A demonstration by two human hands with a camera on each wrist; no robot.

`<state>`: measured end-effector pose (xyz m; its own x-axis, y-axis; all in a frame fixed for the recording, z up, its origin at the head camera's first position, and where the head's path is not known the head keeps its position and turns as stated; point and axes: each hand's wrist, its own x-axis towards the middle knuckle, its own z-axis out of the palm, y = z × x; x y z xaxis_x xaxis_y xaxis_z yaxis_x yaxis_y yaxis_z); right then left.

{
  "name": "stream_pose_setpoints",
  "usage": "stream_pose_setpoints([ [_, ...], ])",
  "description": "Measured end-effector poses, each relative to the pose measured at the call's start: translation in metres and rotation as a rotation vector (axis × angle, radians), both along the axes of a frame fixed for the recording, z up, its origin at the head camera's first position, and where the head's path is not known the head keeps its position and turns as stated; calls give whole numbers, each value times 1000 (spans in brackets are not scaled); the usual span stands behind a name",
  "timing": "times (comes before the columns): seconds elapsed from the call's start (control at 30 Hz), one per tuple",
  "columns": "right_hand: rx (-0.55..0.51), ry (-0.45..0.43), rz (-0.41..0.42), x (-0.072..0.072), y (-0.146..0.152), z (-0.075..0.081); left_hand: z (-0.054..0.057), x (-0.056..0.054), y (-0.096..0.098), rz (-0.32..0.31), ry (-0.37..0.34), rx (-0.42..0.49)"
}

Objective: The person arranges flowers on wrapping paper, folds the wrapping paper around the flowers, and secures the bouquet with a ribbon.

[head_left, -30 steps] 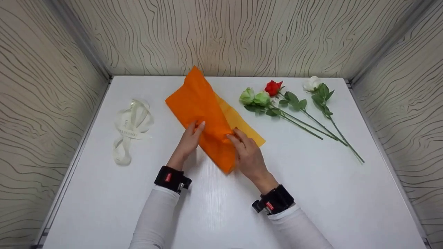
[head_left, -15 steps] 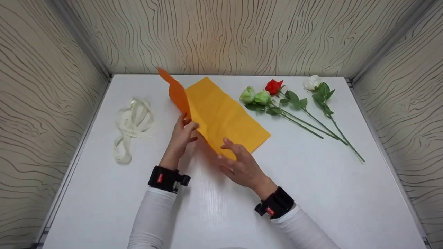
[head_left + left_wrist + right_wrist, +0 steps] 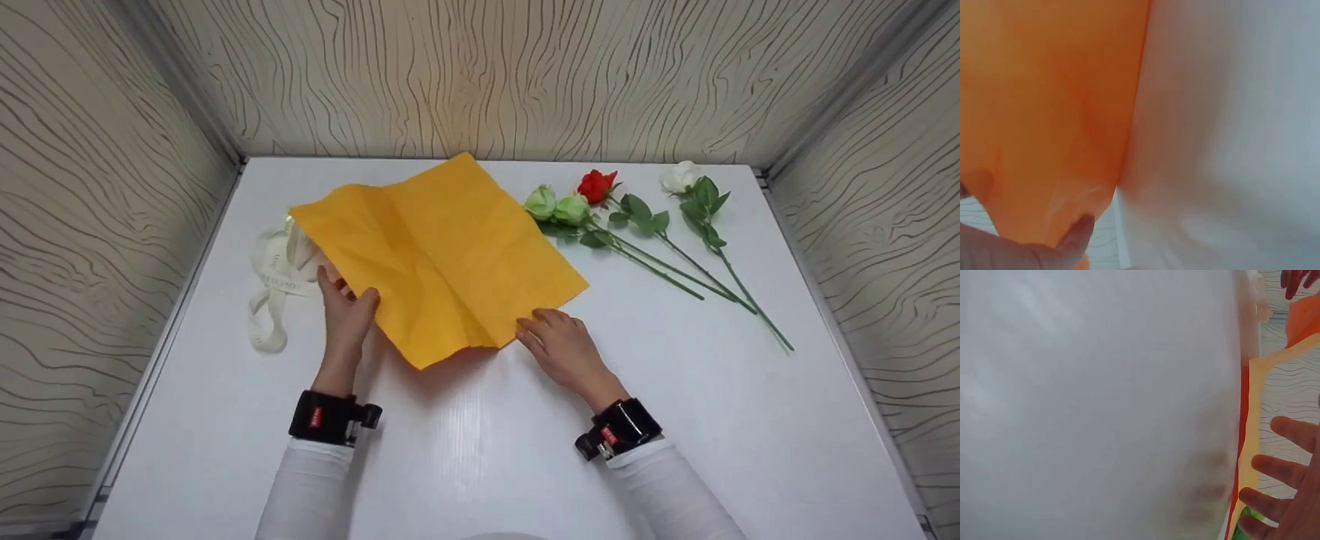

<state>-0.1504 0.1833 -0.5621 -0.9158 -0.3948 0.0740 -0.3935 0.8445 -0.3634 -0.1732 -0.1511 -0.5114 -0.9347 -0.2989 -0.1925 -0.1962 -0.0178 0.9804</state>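
A sheet of wrapping paper (image 3: 450, 240), yellow on its upper face, lies spread with a crease down its middle. Its underside shows orange in the left wrist view. My left hand (image 3: 346, 319) holds the sheet's left edge, thumb on top and fingers partly hidden beneath, and that side is raised off the table. At the near right edge is my right hand (image 3: 564, 346), palm down, fingertips right at the paper. In the right wrist view the fingers (image 3: 1283, 472) are spread and nearly straight.
A cream ribbon (image 3: 274, 292) with printing lies at the left, partly covered by the sheet. Light green roses (image 3: 555, 206), a red rose (image 3: 596, 186) and a white rose (image 3: 681, 178) lie at the right on the white table (image 3: 465, 442). Patterned panels surround the table.
The folded sheet has been opened out, its orange-backed flap swung to the left with my left hand. My right hand has let go of the fold and moved slightly right.
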Motion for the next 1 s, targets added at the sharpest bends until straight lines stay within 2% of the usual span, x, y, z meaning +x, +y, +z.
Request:
stream_pose_setpoints([
  [0.1,68,-31,-25,-2,6,-2,-5,3,-8,26,22,-189],
  [0.2,96,-28,-39,-5,12,-2,-11,7,-13,-25,39,-467],
  [0.27,118,-18,-52,-7,17,-2,-16,9,-12,-113,49,-637],
  [0.33,140,-11,-69,-8,21,-2,-19,11,-10,-241,50,-788],
  [0.43,182,-5,-88,-9,27,-2,-24,14,-3,-457,24,-926],
  [0.53,216,-12,-104,-10,31,-3,-28,16,4,-631,-38,-995],
  [0.63,236,-31,-122,-12,35,-4,-32,16,10,-727,-95,-1040],
  [0.73,242,-41,-140,-14,41,-4,-36,15,14,-787,-125,-1078],
  [0.83,239,-52,-161,-18,48,-4,-39,11,16,-824,-124,-1102],
  [1.0,225,-71,-182,-24,59,-5,-42,0,22,-846,-110,-1105],
])
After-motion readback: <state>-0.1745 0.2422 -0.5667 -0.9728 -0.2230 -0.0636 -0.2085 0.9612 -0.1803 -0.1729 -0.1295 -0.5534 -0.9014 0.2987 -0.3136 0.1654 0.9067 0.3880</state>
